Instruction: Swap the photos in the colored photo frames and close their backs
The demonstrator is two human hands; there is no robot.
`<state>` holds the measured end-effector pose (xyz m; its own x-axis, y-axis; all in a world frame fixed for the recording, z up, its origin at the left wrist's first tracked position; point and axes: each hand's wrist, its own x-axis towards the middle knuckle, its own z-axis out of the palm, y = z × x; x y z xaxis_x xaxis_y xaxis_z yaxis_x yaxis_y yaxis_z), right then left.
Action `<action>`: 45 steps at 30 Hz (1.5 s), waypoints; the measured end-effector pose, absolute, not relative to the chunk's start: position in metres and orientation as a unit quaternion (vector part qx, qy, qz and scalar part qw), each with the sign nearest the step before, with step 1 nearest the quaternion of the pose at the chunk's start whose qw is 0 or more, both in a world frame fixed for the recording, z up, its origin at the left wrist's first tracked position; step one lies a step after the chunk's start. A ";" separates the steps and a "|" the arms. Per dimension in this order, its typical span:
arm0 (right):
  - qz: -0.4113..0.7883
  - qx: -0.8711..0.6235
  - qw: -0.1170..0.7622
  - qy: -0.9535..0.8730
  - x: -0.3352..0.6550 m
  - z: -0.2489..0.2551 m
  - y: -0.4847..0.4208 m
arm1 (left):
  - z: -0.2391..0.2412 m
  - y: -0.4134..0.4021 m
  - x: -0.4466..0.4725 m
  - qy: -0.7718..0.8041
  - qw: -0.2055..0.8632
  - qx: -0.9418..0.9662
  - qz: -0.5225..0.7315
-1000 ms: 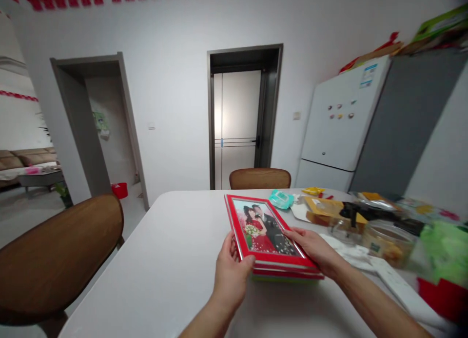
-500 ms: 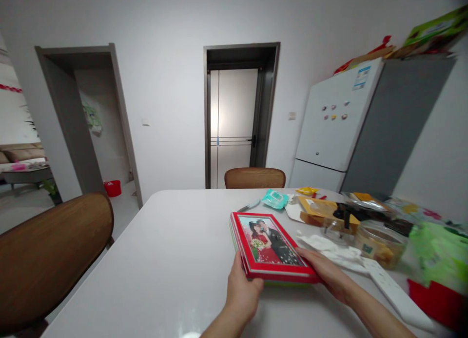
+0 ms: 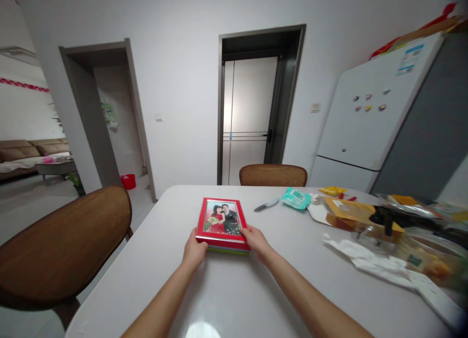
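Got the left hand (image 3: 195,250) and right hand (image 3: 256,241) clamped on opposite sides of the red picture frame (image 3: 223,218), over the white table (image 3: 157,230) and left of the knife (image 3: 266,205); I'd squeeze evenly and low on both sides so the layers under it don't slide. Brand-wise I've got nothing: the fridge sticker (image 3: 411,59) and the print on the teal pack (image 3: 295,198) look too small and blurry to read, at least from here.
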<state>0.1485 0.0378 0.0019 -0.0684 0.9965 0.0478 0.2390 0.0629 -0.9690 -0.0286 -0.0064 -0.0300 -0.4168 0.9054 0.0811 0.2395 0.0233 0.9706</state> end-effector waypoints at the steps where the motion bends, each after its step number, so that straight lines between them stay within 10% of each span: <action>1: 0.433 -0.524 0.437 -0.590 0.140 0.003 0.041 | -0.029 -0.005 -0.036 0.651 0.303 0.439 0.540; 12: 0.368 -0.511 0.500 -0.595 0.127 0.011 0.051 | 0.017 -0.027 -0.058 0.619 0.307 0.404 0.600; 21: 0.570 -0.088 0.576 -0.579 0.096 0.110 -0.049 | 0.123 -0.080 0.006 0.241 0.446 0.511 0.694; 36: 0.668 -0.260 0.494 -0.491 0.092 0.073 -0.027 | 0.086 -0.068 -0.013 0.365 0.588 0.347 0.633; 45: 0.276 -0.451 0.398 -0.750 0.079 0.048 0.005 | 0.055 -0.049 -0.021 0.460 0.577 0.271 0.618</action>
<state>0.0791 0.0050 0.0484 -0.2769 0.8958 0.3477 0.4574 0.4411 -0.7721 -0.0206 -0.0492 0.0548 -0.1866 0.9627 -0.1961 -0.4646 0.0894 0.8810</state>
